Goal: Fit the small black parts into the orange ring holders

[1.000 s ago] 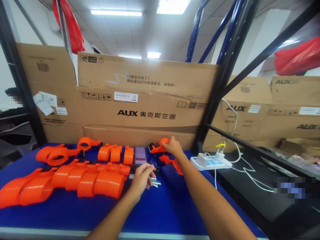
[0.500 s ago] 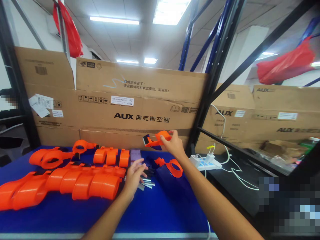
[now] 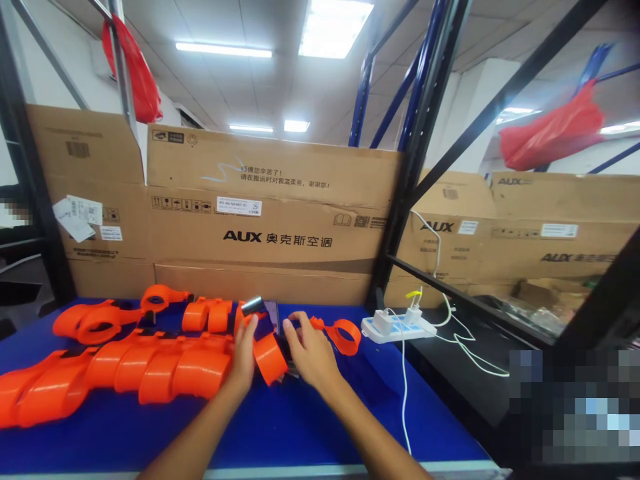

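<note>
The left hand (image 3: pixel 245 353), as I watch from afar, is curled, gripping an orange ring part (image 3: pixel 271 359) above the blue table (image 3: pixel 295 433); the ring sits between both hands. The right hand (image 3: pixel 314 352), fingers half bent, is just beside it; whether it grips, I cannot tell.

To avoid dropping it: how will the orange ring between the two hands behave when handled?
The orange ring is probably stiff: its curved wall shows no sag. Its smooth-looking surface could be slippery. Its rounded side might rock on the blue table.
</note>
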A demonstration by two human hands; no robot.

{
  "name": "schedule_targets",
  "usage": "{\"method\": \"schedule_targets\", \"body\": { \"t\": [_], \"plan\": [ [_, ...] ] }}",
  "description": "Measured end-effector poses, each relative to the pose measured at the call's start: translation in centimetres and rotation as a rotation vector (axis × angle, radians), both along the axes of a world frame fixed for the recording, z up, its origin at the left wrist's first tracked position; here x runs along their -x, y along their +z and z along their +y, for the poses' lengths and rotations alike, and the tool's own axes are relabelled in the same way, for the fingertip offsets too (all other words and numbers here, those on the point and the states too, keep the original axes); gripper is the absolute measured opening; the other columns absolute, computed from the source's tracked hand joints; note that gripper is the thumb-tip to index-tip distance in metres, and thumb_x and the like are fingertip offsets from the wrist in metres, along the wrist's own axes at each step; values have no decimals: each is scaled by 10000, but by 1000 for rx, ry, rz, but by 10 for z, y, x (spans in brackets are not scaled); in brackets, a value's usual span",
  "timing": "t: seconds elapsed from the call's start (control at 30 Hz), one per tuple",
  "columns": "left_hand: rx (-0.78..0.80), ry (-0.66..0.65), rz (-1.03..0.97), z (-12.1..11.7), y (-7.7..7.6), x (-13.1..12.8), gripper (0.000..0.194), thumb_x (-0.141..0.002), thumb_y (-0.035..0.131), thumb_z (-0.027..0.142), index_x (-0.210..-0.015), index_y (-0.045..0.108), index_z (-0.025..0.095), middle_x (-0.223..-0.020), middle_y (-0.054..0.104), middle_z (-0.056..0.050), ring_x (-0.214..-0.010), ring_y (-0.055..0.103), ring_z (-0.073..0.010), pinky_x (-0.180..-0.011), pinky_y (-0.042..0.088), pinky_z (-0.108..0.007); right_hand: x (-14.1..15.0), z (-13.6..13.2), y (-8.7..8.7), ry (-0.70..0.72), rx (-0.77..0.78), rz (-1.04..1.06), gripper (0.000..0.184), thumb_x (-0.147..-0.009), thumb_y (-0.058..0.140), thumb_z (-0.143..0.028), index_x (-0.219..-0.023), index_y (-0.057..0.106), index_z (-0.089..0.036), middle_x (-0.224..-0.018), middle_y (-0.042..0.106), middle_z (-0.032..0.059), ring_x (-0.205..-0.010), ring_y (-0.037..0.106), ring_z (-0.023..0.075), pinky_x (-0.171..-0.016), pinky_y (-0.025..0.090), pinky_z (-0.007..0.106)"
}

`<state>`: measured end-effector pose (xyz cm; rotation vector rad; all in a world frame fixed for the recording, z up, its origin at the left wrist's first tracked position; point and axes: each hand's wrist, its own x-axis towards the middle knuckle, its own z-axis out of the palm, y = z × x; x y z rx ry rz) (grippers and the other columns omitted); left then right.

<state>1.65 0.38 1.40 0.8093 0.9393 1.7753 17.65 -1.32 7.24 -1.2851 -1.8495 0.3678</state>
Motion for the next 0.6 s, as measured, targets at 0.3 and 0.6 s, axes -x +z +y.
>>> {"method": "schedule_targets", "body": {
  "t": [0.3, 0.6],
  "plan": [
    [-42, -166, 56, -19, 3, -6, 407, -745, 796, 574, -943, 756, 221, -997, 761, -83, -1034, 675, -293, -939, 506, -373, 0, 24, -33, 262, 22, 372, 288, -913, 544, -456, -906, 675, -200, -679, 623, 9, -625, 578, 173, -565, 446, 260],
    [-83, -117, 23, -15, 1, -7, 442, -668, 846, 574, -829, 714, 185, -799, 683, -4, -817, 619, -188, -803, 478, -284, 8, 11, -50, 202, 7, 358, 262, -868, 582, -454, -813, 637, -204, -673, 603, 10, -603, 540, 161, -517, 428, 237]
  ]
}}
